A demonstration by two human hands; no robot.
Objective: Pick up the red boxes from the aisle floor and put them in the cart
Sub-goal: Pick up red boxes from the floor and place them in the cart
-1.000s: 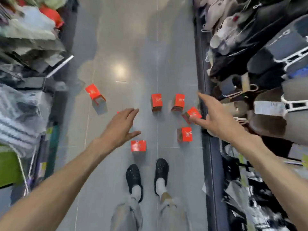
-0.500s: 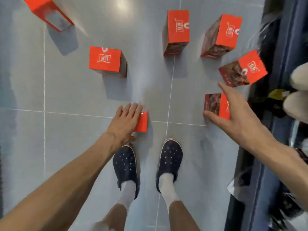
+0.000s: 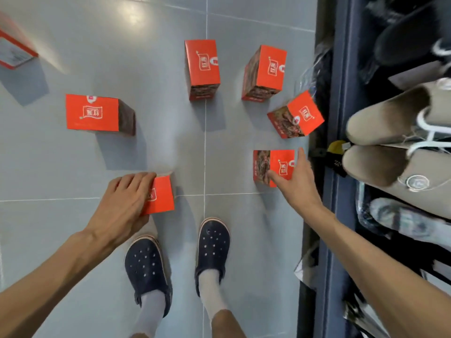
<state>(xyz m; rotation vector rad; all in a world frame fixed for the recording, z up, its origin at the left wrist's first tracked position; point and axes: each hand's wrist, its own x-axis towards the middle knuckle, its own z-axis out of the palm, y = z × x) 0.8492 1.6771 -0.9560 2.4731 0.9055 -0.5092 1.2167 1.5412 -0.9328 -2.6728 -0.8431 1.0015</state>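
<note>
Several red boxes lie scattered on the grey tiled floor (image 3: pixel 151 57). My left hand (image 3: pixel 124 201) grips the nearest red box (image 3: pixel 162 195), fingers curled over its top edge and thumb under its near side. My right hand (image 3: pixel 296 182) reaches over a second red box (image 3: pixel 280 164) by the shelf, thumb touching its face and straight fingers along its right edge. Other red boxes sit at the left (image 3: pixel 92 113), at the back middle (image 3: pixel 202 64), at the back right (image 3: pixel 271 67), tilted by the shelf (image 3: pixel 301 115) and at the far left edge (image 3: pixel 12 50). No cart is in view.
A dark shelf base (image 3: pixel 341 93) runs along the right, stacked with beige slippers (image 3: pixel 385 128) and packaged goods. My feet in dark clogs (image 3: pixel 146 262) stand just behind the nearest box.
The view has dropped closer to the floor. My left hand has closed its fingers over the nearest box, and my right hand has reached the box by the shelf.
</note>
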